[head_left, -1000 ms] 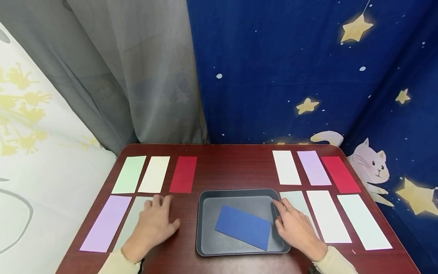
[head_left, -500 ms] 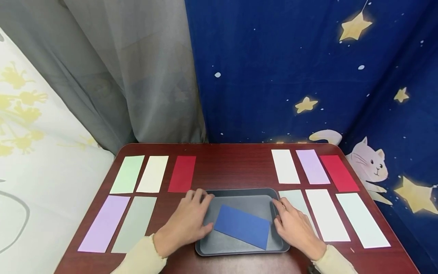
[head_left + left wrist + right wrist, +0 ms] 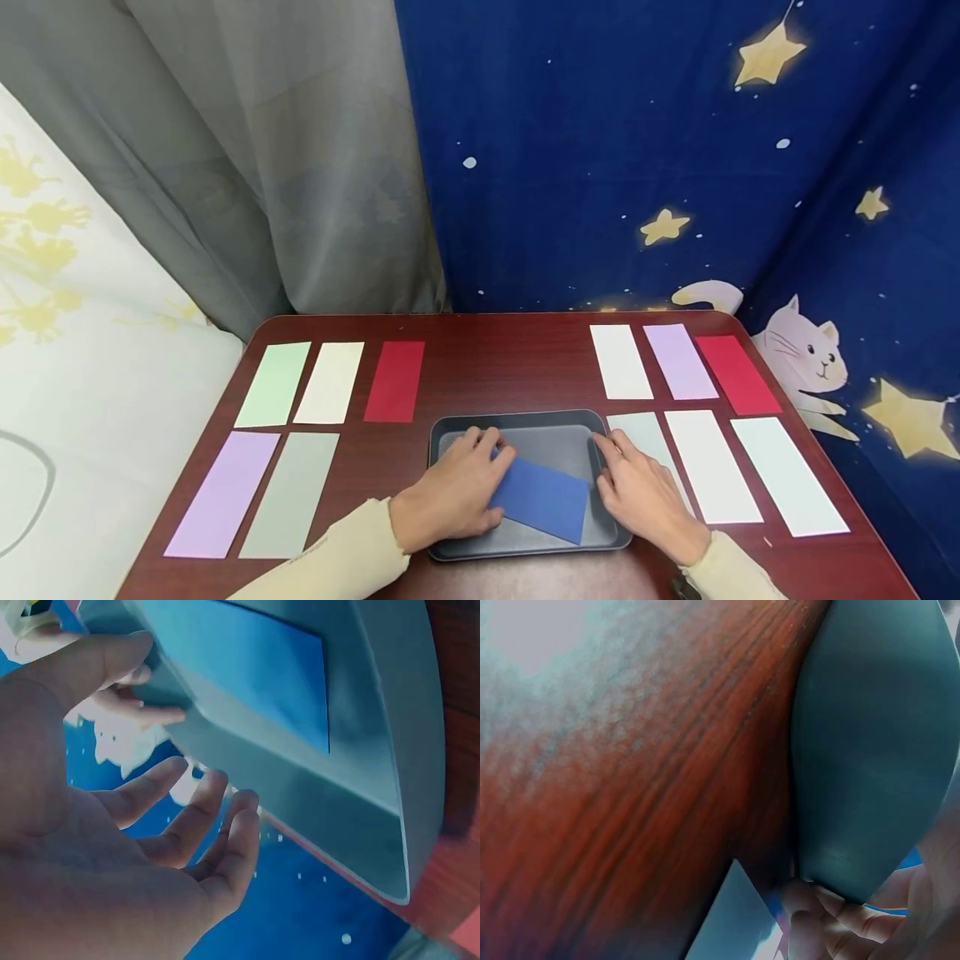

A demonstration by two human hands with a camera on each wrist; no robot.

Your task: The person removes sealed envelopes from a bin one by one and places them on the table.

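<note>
A dark grey rectangular tray (image 3: 558, 440) sits on the table near its front edge, and a blue paper card (image 3: 547, 502) lies slanted inside. My left hand (image 3: 453, 487) is over the tray's left half, covering the card's left end in the head view. In the left wrist view its relaxed fingers (image 3: 191, 817) are apart, the palm holds nothing, and the blue card (image 3: 262, 660) shows beyond the thumb. My right hand (image 3: 648, 492) grips the tray's right rim; in the right wrist view its fingers (image 3: 862, 922) bend against the tray's outer wall (image 3: 870, 742).
Two rows of paper cards flank the tray on the reddish-brown table (image 3: 510, 367). On the left are green, cream, red, purple and grey-green cards, including a red card (image 3: 394, 381). On the right lie white, purple, red and pale green ones, including a white card (image 3: 712, 467). Curtains hang behind.
My left hand has moved right, from above the grey-green card across the tray's left rim to over the blue card. My right hand stays on the tray's right rim.
</note>
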